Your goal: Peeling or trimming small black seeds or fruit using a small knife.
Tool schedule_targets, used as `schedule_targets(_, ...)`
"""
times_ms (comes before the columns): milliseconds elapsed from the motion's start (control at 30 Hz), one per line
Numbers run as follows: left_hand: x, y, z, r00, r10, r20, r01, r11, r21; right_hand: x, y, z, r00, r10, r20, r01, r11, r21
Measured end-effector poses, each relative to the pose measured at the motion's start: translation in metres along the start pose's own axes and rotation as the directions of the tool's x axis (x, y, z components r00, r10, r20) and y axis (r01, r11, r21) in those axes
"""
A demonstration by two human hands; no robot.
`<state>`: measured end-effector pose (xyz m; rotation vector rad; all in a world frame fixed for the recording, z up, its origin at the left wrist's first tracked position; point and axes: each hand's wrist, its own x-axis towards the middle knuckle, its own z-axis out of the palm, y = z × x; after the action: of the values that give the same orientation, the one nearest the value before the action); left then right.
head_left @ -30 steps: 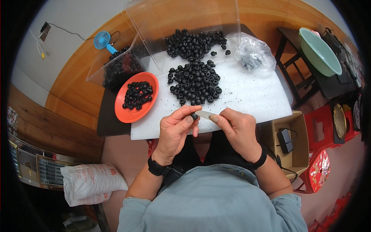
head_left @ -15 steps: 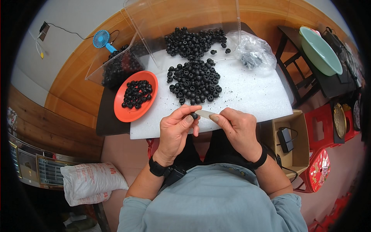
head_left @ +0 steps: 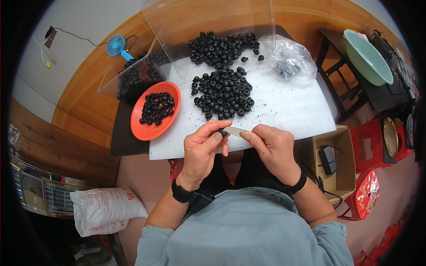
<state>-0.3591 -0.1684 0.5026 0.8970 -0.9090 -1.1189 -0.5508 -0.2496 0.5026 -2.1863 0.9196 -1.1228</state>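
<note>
Between thumb and fingers, my left hand [head_left: 202, 148] pinches a small round black plastic part [head_left: 223, 132], mostly covered by the fingers. My right hand [head_left: 276, 148] is closed around a small knife, its pale blade [head_left: 234, 131] pointing left and meeting the black part. Both hands are above the front edge of a white foam sheet [head_left: 293, 111]. Just beyond them lies a pile of similar black parts [head_left: 224, 93], with a second heap [head_left: 217, 48] behind it. To the left, a red plate [head_left: 148, 130] holds more of these parts.
A clear bin [head_left: 128, 77] full of black parts stands at the back left, near a blue fan [head_left: 116, 45]. A clear plastic bag [head_left: 293, 57] lies at the back right. Beside my right arm is a cardboard box [head_left: 341, 177]; a red stool [head_left: 366, 195] stands beyond it.
The knife blade has tilted very slightly against the black part. Both hands stay in nearly the same place, and the piles look unchanged.
</note>
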Motion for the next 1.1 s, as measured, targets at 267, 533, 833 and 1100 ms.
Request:
schedule_targets(267,0.0012,-0.0007,0.0016,1.0,0.008,0.021,-0.007,1.0,-0.017,-0.0011,0.0011,0.004,0.998,-0.056,-0.023,0.054,0.997,-0.052)
schedule_targets(533,0.0007,-0.0037,0.0006,1.0,0.012,0.015,-0.011,0.999,-0.037,-0.0036,0.0038,0.0051,0.99,-0.134,-0.038,0.13,0.987,-0.091)
schedule_targets(833,-0.0009,-0.0001,0.0027,1.0,0.019,0.014,-0.019,0.999,0.026,-0.0038,0.0023,0.0028,0.998,0.044,-0.04,-0.039,0.993,0.111)
schedule_targets(1100,0.0007,-0.004,0.0027,0.999,0.044,0.021,-0.045,0.998,0.033,-0.004,0.0026,0.0056,0.994,-0.077,-0.072,0.076,0.997,-0.018)
